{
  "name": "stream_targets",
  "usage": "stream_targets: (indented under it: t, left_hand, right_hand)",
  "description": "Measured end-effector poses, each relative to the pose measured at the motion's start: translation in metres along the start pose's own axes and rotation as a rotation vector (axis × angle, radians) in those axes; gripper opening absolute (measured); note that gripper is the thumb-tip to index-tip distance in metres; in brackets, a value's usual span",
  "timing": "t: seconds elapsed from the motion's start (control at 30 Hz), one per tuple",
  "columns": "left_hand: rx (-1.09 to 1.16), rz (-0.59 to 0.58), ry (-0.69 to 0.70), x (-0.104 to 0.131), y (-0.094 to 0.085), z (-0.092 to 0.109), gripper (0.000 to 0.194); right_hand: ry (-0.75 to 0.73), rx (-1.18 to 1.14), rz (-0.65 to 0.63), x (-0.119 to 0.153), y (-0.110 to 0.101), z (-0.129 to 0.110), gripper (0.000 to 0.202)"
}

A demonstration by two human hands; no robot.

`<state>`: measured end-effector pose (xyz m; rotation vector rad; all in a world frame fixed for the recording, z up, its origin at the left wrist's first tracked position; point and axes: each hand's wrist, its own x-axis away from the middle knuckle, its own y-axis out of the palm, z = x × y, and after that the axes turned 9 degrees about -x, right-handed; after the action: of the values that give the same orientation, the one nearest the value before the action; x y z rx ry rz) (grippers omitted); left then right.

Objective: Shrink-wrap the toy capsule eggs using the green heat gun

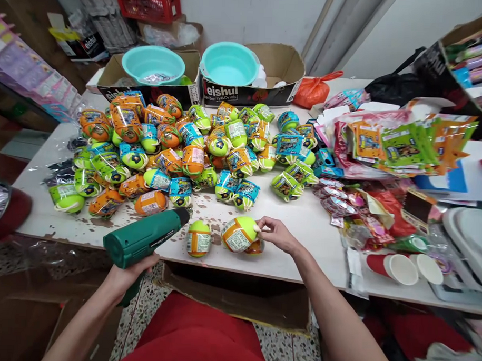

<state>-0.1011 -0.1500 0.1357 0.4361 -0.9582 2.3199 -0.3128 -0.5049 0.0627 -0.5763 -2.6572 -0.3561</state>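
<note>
My left hand [137, 269] is wrapped round the handle of a green heat gun [144, 237], whose black nozzle points toward the right. With fingertips pinched, my right hand [274, 234] holds the end of a green egg with an orange band [239, 234], tilted over the table's front edge. Beneath it another orange-banded egg [255, 247] is partly hidden. Just right of the nozzle, a green egg with an orange band [198, 238] stands upright on the white table [322, 230].
Many wrapped orange, green and blue eggs [193, 160] are heaped behind. Two turquoise basins [229, 64] sit on cardboard boxes at the back. Packets [404, 146] and paper cups [403, 269] lie at right. An open carton [237, 296] is below the front edge.
</note>
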Motion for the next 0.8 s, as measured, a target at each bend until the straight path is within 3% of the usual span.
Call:
stream_targets:
  t: [0.1, 0.23, 0.33, 0.4, 0.53, 0.67, 0.73, 0.8]
  left_hand:
    - [0.018, -0.018, -0.003, 0.002, 0.0, -0.005, 0.029]
    - [0.049, -0.087, 0.003, 0.007, 0.001, -0.003, 0.026]
    - [0.067, -0.118, 0.026, 0.011, 0.002, -0.003, 0.025]
    - [0.07, -0.14, 0.04, 0.01, 0.001, -0.004, 0.023]
    - [0.067, -0.194, 0.041, 0.0, 0.001, -0.01, 0.02]
    - [0.047, -0.228, 0.049, -0.011, 0.001, -0.015, 0.02]
    - [0.057, -0.239, 0.039, -0.012, 0.001, -0.016, 0.021]
    - [0.063, -0.216, 0.022, -0.007, 0.0, -0.015, 0.023]
  right_hand:
    - [0.025, 0.104, -0.078, 0.008, 0.014, 0.0, 0.028]
    - [-0.138, 0.422, -0.087, 0.045, 0.033, 0.011, 0.016]
    - [-0.253, 0.613, -0.049, 0.084, 0.052, 0.033, 0.004]
    - [-0.336, 0.737, 0.001, 0.11, 0.066, 0.058, 0.006]
    - [-0.402, 0.901, 0.155, 0.144, 0.092, 0.128, 0.014]
    - [-0.249, 0.844, 0.419, 0.144, 0.103, 0.193, 0.016]
    - [-0.181, 0.747, 0.524, 0.138, 0.099, 0.208, 0.02]
    - [-0.15, 0.647, 0.688, 0.135, 0.091, 0.208, 0.022]
